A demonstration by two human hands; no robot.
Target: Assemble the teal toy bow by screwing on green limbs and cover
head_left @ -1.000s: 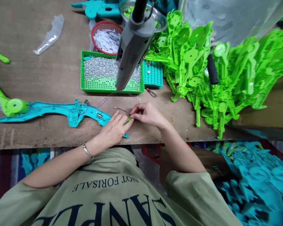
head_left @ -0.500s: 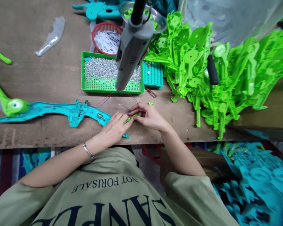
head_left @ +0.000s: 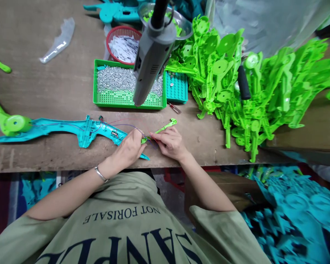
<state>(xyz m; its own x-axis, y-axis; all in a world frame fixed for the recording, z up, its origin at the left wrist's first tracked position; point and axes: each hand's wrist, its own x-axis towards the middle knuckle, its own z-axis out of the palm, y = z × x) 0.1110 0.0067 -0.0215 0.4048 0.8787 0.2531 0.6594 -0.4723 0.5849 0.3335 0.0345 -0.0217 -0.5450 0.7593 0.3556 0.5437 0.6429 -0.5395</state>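
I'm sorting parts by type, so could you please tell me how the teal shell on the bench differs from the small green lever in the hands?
The teal shell is long and broad; the green lever is short and thin. The shell lies flat on the bench, while the lever is pinched between the left hand and right hand. Both are moulded plastic.

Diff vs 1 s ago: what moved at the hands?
The green lever now sticks out up-right from the fingers, where earlier it was mostly hidden. Left hand and right hand both pinch its near end, the right drawn nearer the body. The wires lie flatter. Teal shell, screw tray and hanging driver unchanged.
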